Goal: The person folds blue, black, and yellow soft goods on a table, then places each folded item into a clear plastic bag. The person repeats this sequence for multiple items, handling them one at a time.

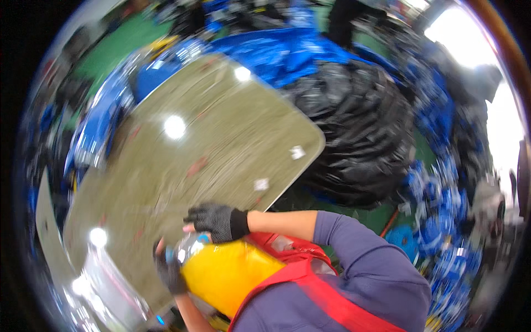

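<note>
Both of my hands wear dark grey gloves with bare fingertips. A yellow package [227, 276] lies against my body, its far end in shiny see-through plastic with small blue spots. What is inside it I cannot make out. My left hand [170, 269] grips the plastic from the left side. Over the top of that same end, my right hand [213, 222] is closed with its fingers curled. Just beyond them is the brownish-green tabletop [221, 127], smeared by motion.
A big black plastic sack [354, 133] bulges beyond the table's right corner. Blue sheeting [265, 52] runs along the far edge. Blue plastic-wrapped bundles [442, 221] pile up at the right. See-through plastic bags [110, 282] lie on the table's near left. Two small white labels [297, 152] lie on the tabletop.
</note>
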The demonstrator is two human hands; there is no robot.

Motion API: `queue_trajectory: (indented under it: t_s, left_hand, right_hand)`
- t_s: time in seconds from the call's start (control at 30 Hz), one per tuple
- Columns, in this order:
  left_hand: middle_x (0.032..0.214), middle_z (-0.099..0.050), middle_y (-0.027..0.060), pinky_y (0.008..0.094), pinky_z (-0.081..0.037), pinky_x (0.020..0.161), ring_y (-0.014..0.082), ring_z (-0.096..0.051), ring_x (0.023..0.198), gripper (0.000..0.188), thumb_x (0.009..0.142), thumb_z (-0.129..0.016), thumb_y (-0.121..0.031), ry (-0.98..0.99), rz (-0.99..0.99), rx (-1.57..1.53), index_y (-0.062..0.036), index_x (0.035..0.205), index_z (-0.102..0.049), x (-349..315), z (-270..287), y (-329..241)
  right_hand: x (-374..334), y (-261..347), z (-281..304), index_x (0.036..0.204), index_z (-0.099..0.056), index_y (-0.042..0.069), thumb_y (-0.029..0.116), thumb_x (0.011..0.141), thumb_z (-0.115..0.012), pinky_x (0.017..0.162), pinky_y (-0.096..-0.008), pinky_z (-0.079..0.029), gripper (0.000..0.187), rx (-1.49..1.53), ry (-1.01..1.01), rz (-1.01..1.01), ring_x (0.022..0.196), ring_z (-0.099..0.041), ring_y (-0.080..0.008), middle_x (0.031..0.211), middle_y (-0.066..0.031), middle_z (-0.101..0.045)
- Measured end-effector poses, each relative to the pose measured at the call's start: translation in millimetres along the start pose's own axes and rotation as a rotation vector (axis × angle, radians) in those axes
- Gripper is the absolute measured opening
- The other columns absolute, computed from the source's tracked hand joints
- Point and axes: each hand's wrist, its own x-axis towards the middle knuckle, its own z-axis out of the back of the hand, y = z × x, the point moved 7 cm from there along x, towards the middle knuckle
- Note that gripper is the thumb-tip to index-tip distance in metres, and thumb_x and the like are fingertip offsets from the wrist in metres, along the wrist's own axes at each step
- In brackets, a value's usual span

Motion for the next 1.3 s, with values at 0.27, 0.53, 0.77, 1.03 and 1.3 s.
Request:
queue_trajectory:
  t_s: [0.27, 0.53, 0.77, 1.03, 1.3]
  left_hand:
    - [0.135, -0.049, 0.0161, 0.0395, -0.036, 0.106, 0.0281, -0.047, 0.124, 0.055, 0.099, -0.045, -0.035, 0.124, 0.06, -0.437, -0.0006, 0.141, -0.037, 7, -24, 44]
    - [0.139, -0.047, 0.0195, 0.045, -0.033, 0.109, 0.0312, -0.049, 0.124, 0.058, 0.099, -0.047, -0.039, 0.088, -0.371, -1.01, -0.0088, 0.145, -0.031, 128, 68, -110]
    - [0.134, -0.051, 0.0215, 0.0515, -0.045, 0.098, 0.0385, -0.054, 0.117, 0.055, 0.101, -0.04, -0.042, 0.323, 0.142, -0.95, -0.0109, 0.145, -0.03, 90, -14, -34]
    - [0.142, -0.041, 0.022, 0.062, -0.036, 0.102, 0.0469, -0.043, 0.126, 0.058, 0.097, -0.038, -0.055, 0.436, 0.146, -1.195, -0.0158, 0.139, -0.035, 125, -30, -40]
    - [0.14, -0.045, 0.0153, 0.0549, -0.039, 0.101, 0.037, -0.043, 0.129, 0.046, 0.1, -0.038, -0.043, 0.645, -0.193, -0.653, -0.0188, 0.138, -0.034, 210, -62, -82]
  right_hand:
    - [-264, -157, 239, 0.119, -0.061, 0.008, 0.029, 0.09, -0.054, 0.105, -0.0417, -0.036, 0.037, -0.934, -0.695, -0.796, 0.116, -0.055, -0.0297, 0.118, -0.0133, -0.062]
    - [-267, -250, 363, 0.103, -0.069, 0.015, 0.036, 0.091, -0.049, 0.095, -0.0504, -0.039, 0.032, -1.612, -0.564, -1.187, 0.106, -0.059, -0.0323, 0.112, -0.0131, -0.066]
    - [-156, -96, 413, 0.085, -0.061, 0.007, 0.024, 0.086, -0.058, 0.075, -0.0501, -0.046, 0.018, -0.953, -0.909, -0.193, 0.081, -0.06, -0.0385, 0.084, -0.017, -0.062]
    - [-262, 116, 269, 0.074, -0.06, 0.011, 0.017, 0.079, -0.057, 0.086, -0.0508, -0.043, 0.008, -0.141, -0.746, -0.141, 0.073, -0.059, -0.0293, 0.073, -0.0057, -0.061]
    - [-364, 82, 258, 0.133, -0.042, 0.0, 0.052, 0.077, -0.069, 0.09, -0.0464, -0.047, 0.081, -1.062, -0.857, -1.134, 0.106, -0.058, -0.0411, 0.119, -0.0258, -0.057]
